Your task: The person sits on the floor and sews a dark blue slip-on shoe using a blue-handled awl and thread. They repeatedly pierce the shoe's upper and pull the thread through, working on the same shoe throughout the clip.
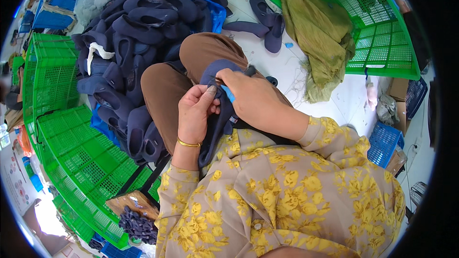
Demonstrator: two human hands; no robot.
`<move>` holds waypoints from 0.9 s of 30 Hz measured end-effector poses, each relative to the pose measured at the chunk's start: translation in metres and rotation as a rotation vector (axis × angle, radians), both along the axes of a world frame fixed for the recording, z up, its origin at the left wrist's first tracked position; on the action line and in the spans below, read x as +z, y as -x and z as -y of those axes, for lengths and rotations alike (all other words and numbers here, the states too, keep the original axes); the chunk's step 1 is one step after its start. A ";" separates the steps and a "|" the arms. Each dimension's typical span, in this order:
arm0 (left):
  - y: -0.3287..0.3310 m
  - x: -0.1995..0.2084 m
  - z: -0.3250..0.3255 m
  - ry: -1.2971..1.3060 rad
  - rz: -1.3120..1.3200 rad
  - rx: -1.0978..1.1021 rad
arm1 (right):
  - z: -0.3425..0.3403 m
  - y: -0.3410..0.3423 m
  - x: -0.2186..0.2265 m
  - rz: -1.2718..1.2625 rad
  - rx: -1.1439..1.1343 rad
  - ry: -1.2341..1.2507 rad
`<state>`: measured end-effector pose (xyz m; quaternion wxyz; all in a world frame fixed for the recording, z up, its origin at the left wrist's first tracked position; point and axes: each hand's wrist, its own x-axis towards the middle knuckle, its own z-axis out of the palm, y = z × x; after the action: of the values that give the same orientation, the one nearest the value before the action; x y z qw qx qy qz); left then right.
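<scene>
A navy slip-on shoe point(213, 136) lies across my lap, its sole toward my knees partly covered by my hands. My left hand point(193, 109), with a gold bangle at the wrist, pinches the shoe's edge between thumb and fingers. Close against it, my right hand point(258, 99) is closed round a small tool with a blue part point(228, 93). Its dark tip seems to meet the shoe edge beside my left thumb; the fingers hide most of it, so its kind is unclear. A dark end point(250, 70) sticks out past my right knuckles.
A big heap of navy shoes point(138, 33) rises at the left, with a white strip point(98, 53) on it. Green plastic crates point(79, 143) flank it. More loose shoes point(267, 24) and an olive cloth sack point(318, 43) lie ahead, near another green crate point(389, 50).
</scene>
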<state>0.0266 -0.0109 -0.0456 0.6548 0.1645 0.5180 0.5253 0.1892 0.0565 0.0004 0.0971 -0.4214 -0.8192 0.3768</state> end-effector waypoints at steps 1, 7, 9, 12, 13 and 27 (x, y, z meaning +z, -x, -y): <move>0.000 -0.002 0.000 -0.016 -0.012 -0.003 | 0.002 -0.002 -0.001 -0.085 -0.036 -0.162; 0.000 0.002 0.001 -0.062 -0.057 -0.028 | -0.005 0.005 -0.012 -0.206 0.059 -0.162; 0.001 0.002 0.002 -0.059 -0.041 -0.031 | -0.007 0.002 -0.008 -0.135 0.129 -0.172; 0.002 0.001 0.002 -0.059 -0.035 -0.037 | -0.013 -0.003 -0.017 -0.160 0.273 -0.367; 0.001 0.001 0.001 -0.061 -0.071 -0.047 | -0.014 -0.004 -0.020 -0.192 0.326 -0.464; -0.012 0.007 -0.004 -0.076 -0.400 -0.035 | -0.055 -0.061 0.088 -1.002 -0.492 0.570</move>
<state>0.0391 -0.0073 -0.0388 0.5412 0.2989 0.6146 0.4899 0.2506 0.1117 0.0881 0.4373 -0.3790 -0.4205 0.6988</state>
